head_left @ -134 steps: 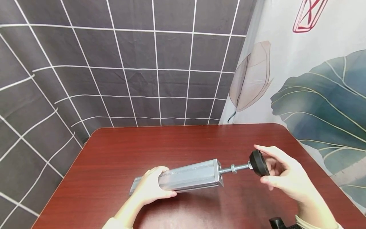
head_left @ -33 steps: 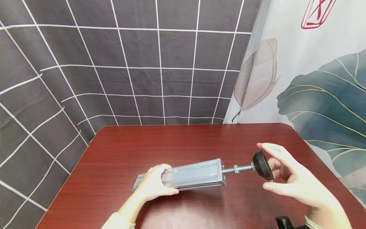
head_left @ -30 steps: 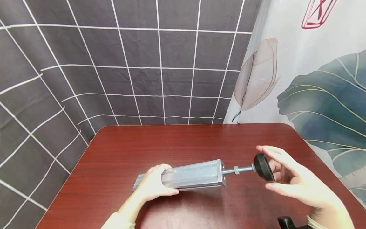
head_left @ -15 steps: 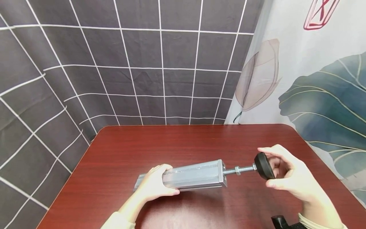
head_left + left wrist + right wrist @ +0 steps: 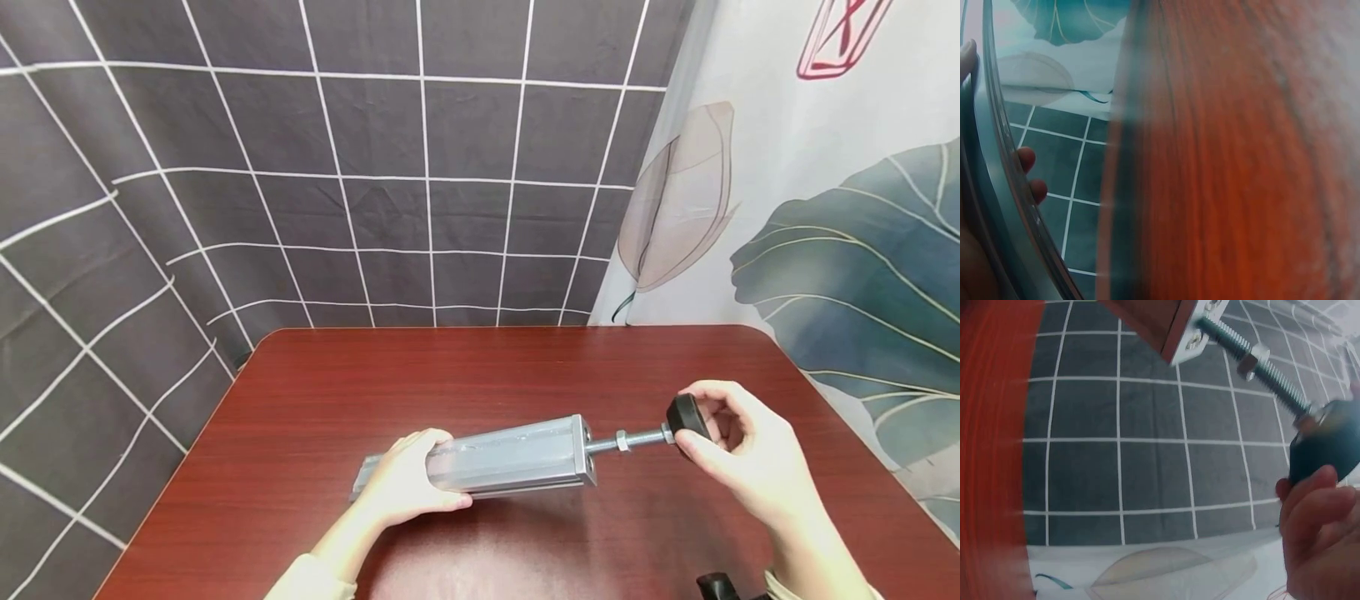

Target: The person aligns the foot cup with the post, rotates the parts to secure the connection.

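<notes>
Bar point(image 5: 510, 456) in left hand point(image 5: 401, 485), black foot point(image 5: 687, 417) in right hand point(image 5: 759, 454)

Rod point(image 5: 645, 438) between bar point(image 5: 517, 457), left, and knob point(image 5: 686, 413), right; curtain point(image 5: 382, 208) behind table point(image 5: 480, 367).

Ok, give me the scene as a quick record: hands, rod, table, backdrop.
Left hand: grips the aluminium profile
Right hand: holds the black foot between thumb and fingers
Threaded rod: runs from the profile's end to the foot; hex nut partway along
Table: reddish wood grain
Backdrop: dark grid-patterned cloth, white leaf-print cloth to its right
</notes>
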